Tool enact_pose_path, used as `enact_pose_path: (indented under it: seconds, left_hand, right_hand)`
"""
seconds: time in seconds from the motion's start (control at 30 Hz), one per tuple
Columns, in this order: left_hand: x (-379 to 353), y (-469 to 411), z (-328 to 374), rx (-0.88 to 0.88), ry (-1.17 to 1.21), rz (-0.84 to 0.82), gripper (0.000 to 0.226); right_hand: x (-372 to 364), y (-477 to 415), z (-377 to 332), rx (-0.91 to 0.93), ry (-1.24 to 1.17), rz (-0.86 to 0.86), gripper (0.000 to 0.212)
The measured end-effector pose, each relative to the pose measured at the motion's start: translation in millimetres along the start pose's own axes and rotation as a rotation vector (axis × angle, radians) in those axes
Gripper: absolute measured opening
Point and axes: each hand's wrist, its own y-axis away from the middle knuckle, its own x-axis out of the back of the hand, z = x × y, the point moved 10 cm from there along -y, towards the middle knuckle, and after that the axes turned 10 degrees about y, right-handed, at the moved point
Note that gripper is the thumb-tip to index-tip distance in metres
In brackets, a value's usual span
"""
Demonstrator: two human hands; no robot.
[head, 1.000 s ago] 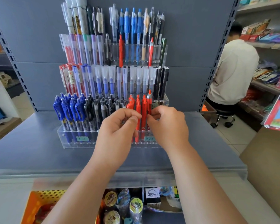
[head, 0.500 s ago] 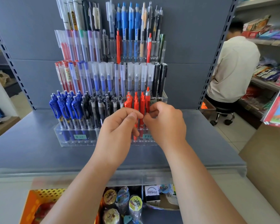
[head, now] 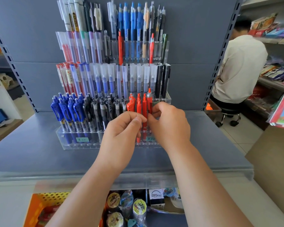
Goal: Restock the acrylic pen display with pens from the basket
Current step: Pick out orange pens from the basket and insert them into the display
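A tiered acrylic pen display (head: pixel 75 143) stands on the grey shelf, holding blue, black, clear and red pens. In its front row, right side, stands a cluster of red pens (head: pixel 138 104). My left hand (head: pixel 121 128) and my right hand (head: pixel 169 123) meet in front of that cluster. Both hands pinch a red pen (head: pixel 144 118) that stands upright in the front row. The pen's lower part is hidden behind my fingers. An orange-yellow perforated basket (head: pixel 44 203) sits below the shelf at the lower left.
The grey shelf (head: pixel 31 154) has a clear front lip. Below it lie round packaged items (head: pixel 126 203) and a small box marked VERSATILE. A person in a white shirt (head: pixel 239 68) sits on a stool at the right, beside stocked shelves. A cardboard surface sits at the right edge.
Both hands have stayed at the red pens in the front row, fingertips closing together on one pen. The view has shifted slightly downward and left.
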Motion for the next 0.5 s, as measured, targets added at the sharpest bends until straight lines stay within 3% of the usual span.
enact_pose_path:
  seconds: [0.27,0.5]
  left_hand:
    - [2.7,-2.0,-2.7,-0.011,-0.009,0.012,0.032]
    - [-2.4,-1.5,-1.8,-0.017,0.023,0.010,0.029]
  right_hand:
    - [3.4,-1.7,4.9,-0.023,-0.114,0.004,0.012]
    - [-1.2,-5.5,4.2,-0.002,-0.050,-0.061,0.009]
